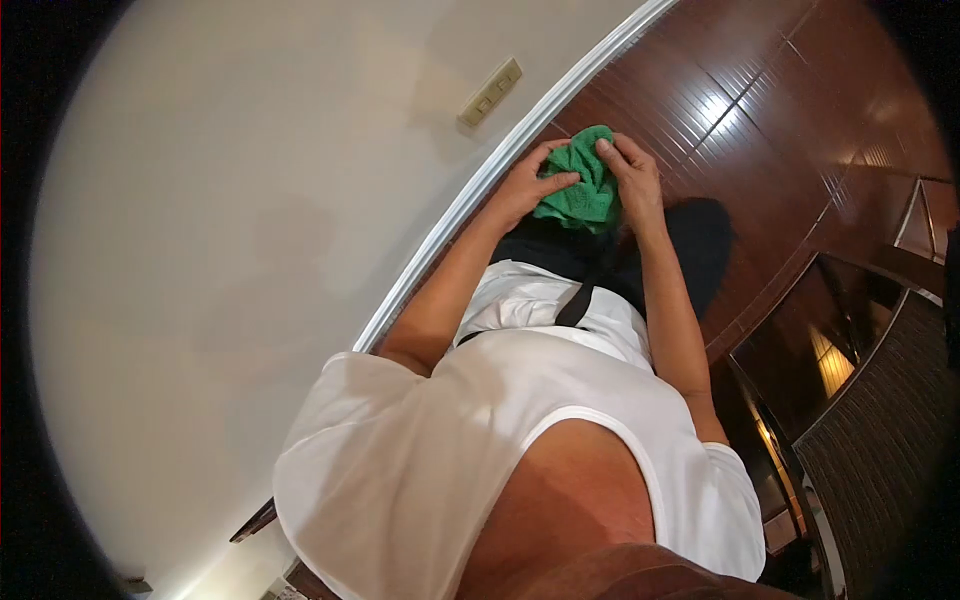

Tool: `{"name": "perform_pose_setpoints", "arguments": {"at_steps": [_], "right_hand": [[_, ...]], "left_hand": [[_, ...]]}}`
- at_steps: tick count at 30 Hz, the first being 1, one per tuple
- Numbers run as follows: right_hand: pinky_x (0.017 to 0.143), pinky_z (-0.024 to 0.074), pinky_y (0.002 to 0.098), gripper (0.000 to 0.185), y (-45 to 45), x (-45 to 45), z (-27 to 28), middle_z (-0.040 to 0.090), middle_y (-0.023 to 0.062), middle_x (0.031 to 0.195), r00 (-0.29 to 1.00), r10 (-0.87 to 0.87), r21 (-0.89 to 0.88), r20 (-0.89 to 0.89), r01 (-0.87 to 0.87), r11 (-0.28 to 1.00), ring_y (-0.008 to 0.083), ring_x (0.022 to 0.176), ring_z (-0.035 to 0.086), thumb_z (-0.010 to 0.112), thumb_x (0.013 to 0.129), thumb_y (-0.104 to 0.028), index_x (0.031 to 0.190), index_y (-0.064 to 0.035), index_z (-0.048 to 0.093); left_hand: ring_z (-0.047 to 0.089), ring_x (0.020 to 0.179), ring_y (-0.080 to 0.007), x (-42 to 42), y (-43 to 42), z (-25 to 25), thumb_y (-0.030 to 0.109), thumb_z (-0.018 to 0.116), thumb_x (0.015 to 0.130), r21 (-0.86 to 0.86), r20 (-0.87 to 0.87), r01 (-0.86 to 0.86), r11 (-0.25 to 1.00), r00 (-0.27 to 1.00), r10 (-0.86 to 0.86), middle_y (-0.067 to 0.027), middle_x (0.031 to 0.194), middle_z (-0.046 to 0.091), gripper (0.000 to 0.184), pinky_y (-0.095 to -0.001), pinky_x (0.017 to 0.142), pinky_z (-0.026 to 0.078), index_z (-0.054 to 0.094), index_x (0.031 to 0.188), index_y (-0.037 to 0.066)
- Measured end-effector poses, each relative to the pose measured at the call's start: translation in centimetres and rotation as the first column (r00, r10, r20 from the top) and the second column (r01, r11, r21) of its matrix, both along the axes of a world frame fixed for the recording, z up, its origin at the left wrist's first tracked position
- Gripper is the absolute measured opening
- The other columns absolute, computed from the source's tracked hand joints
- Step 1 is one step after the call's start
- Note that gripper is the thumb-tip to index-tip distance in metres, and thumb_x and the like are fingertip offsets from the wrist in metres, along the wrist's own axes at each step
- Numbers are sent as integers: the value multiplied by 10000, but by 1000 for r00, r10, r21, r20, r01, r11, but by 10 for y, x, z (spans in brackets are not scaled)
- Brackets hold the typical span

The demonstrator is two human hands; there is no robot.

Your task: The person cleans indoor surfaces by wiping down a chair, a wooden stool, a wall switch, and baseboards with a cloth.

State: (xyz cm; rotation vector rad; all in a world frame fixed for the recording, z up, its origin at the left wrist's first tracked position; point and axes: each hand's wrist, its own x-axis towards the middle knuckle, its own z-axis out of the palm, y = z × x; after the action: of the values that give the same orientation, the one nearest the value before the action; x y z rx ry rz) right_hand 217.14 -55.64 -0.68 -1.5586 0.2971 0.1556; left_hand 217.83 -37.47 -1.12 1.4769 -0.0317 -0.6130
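A crumpled green cloth (580, 195) is held up between my two hands, above my dark-trousered lap. My left hand (525, 190) grips its left side, with the thumb lying across the front of the fabric. At the upper right edge, my right hand (637, 180) pinches the cloth between thumb and fingers. Some of the fingertips are hidden behind the folds.
A pale wall (230, 220) rises close on the left, with an outlet plate (490, 95) low on it. White baseboard (440, 235) runs along its foot. Glossy reddish-brown floor (750, 60) spreads ahead. At the right stands dark furniture (880, 430) with a ribbed surface.
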Motion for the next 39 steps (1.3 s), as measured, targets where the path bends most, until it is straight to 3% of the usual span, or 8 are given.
{"name": "perform_pose_setpoints", "arguments": {"at_steps": [1,5,18,22,25,28,32,39], "right_hand": [[830,426,266,230,-4,4,-24,626,54,1018,966,-108,66,237,95,993,140,954,563,657,838,-205,956,-9,676],[769,432,248,186,-21,-1,9,629,32,969,986,-122,283,114,86,955,117,888,563,683,808,-150,931,-12,668],[731,411,237,203,-54,7,60,605,22,841,952,293,-137,94,-279,950,103,807,543,702,799,-162,920,-4,664],[875,409,296,230,-47,17,77,591,86,1039,846,20,189,534,-142,972,172,981,546,651,833,-117,1008,32,632],[983,394,354,325,-16,28,102,551,120,1180,779,-219,446,587,-85,891,234,1104,527,601,862,-94,1137,72,555],[904,459,356,321,2,35,112,504,149,1228,830,-90,414,551,-177,893,246,1104,521,568,896,-145,1150,50,544],[767,478,302,263,11,51,96,562,111,1110,931,184,-146,316,-143,979,193,950,560,615,867,-146,1068,21,582],[697,501,393,225,90,67,54,559,126,955,630,706,-844,322,-146,515,324,789,606,634,803,-130,1021,-79,615]], "left_hand": [[511,1087,-163,1,4,0,177,713,799,34,26,8,999,1000,-9,-62,1162,548,531,-296,947,405,480,1263,66],[523,1039,-137,6,12,11,110,731,750,146,202,49,988,976,-79,-21,1057,578,403,-274,907,410,546,1106,79],[518,1000,-114,51,-3,74,25,486,828,-129,554,-80,988,821,139,-17,1050,559,302,-265,906,398,549,1116,85],[498,1085,-145,62,-25,55,73,506,860,-304,348,-105,947,913,214,-47,1146,535,384,-282,950,385,484,1243,68],[525,1031,-154,59,-55,27,299,530,930,-275,653,54,960,743,145,-62,1114,548,439,-285,933,408,438,1313,106],[435,1222,-184,17,-69,41,512,392,938,-382,229,2,924,969,92,-95,1327,459,594,-365,1023,355,390,1357,91],[463,1207,-217,-8,-63,24,603,343,907,-745,-240,-50,665,951,-197,-82,1299,496,650,-395,1006,383,413,1333,117],[508,1150,-252,-27,-36,3,415,436,934,-805,-571,-519,288,810,-137,-96,1245,540,480,-426,1017,366,459,1259,64]]}}
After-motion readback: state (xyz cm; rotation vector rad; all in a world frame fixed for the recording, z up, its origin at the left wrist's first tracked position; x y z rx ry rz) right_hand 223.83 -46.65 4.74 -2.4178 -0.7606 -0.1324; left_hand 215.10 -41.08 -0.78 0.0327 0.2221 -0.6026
